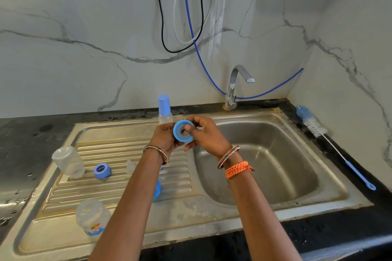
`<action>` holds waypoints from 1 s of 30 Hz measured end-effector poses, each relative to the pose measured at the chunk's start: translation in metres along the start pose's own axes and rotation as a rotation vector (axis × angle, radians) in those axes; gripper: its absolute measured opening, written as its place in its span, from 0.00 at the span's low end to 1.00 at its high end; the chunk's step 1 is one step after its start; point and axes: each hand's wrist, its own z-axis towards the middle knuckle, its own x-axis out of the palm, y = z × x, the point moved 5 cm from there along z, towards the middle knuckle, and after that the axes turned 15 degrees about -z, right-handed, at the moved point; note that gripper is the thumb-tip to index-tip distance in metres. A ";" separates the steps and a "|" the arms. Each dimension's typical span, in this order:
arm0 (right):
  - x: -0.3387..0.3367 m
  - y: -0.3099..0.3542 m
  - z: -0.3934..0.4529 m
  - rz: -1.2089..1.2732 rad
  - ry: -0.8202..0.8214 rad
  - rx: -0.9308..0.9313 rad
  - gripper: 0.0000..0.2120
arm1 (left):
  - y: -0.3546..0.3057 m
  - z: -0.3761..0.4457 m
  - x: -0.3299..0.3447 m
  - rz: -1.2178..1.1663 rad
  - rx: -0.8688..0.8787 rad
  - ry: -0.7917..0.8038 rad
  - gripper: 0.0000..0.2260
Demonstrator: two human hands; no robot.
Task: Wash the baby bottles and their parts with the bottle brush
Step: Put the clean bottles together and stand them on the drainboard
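Both forearms reach toward 12 o'clock over the sink, where the left hand and right hand pinch a blue bottle ring by its rim; light, rigid, probably slippery when wet, while the brush lies at 2 o'clock.

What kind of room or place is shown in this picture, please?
Most likely a home kitchen sink corner: a steel sink with a ribbed drainboard, a tap against a marble-patterned wall, and a dark countertop.
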 end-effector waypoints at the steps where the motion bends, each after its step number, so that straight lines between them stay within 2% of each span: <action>1: -0.002 -0.002 0.002 -0.020 -0.046 0.007 0.07 | 0.002 0.000 0.002 -0.054 -0.025 -0.006 0.07; 6: -0.020 0.005 0.004 -0.157 -0.344 0.030 0.03 | -0.003 -0.005 0.011 -0.201 0.031 -0.008 0.13; 9: -0.021 0.011 0.001 -0.145 -0.389 0.046 0.05 | -0.008 -0.014 0.013 -0.155 0.072 -0.015 0.12; 12: -0.022 0.013 0.000 -0.170 -0.359 0.026 0.07 | -0.014 -0.017 0.010 0.010 0.158 -0.034 0.09; 15: -0.016 0.013 0.000 0.045 -0.179 0.030 0.10 | -0.025 -0.015 0.005 0.171 0.302 -0.113 0.06; 16: -0.016 0.013 0.001 0.072 -0.173 0.048 0.10 | -0.028 -0.014 0.005 0.224 0.340 -0.124 0.06; 19: -0.016 0.010 0.002 0.076 -0.289 0.107 0.05 | -0.033 -0.015 0.010 0.493 0.479 -0.152 0.12; 21: -0.014 0.009 0.002 0.026 -0.337 0.115 0.02 | -0.031 -0.019 0.017 0.659 0.556 -0.178 0.11; 23: -0.014 0.008 0.001 0.002 -0.331 0.125 0.02 | -0.030 -0.022 0.023 0.724 0.593 -0.184 0.09; 24: -0.015 0.008 0.000 0.018 -0.317 0.132 0.02 | -0.029 -0.022 0.023 0.700 0.585 -0.163 0.09; 27: -0.025 0.011 -0.001 0.047 -0.337 0.120 0.04 | -0.025 -0.014 0.021 0.482 0.483 -0.050 0.19; 30: -0.029 0.018 -0.002 0.044 -0.363 0.085 0.03 | -0.030 -0.017 0.025 0.459 0.504 -0.046 0.14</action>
